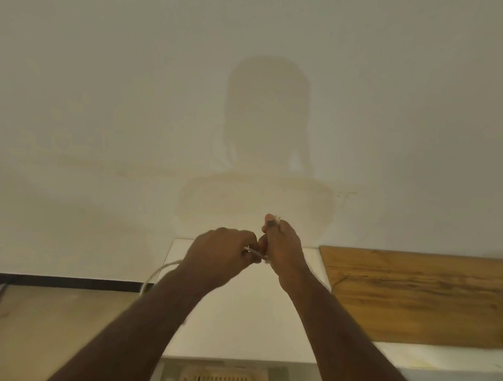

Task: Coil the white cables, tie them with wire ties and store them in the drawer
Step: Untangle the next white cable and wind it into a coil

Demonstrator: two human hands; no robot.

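White cable (254,253) stretched between both fists above white cabinet top (239,319); left hand (223,251) and right hand (282,249) each clenched around it; slack loop (154,275) dangling left, likely to snag or uncoil if grip loosens.

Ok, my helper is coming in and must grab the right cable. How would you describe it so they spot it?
Start at the white cabinet top against the wall, left of the wooden board. Both hands meet above it: the white cable runs from the left hand to the right hand, looping down left, thin and pale.
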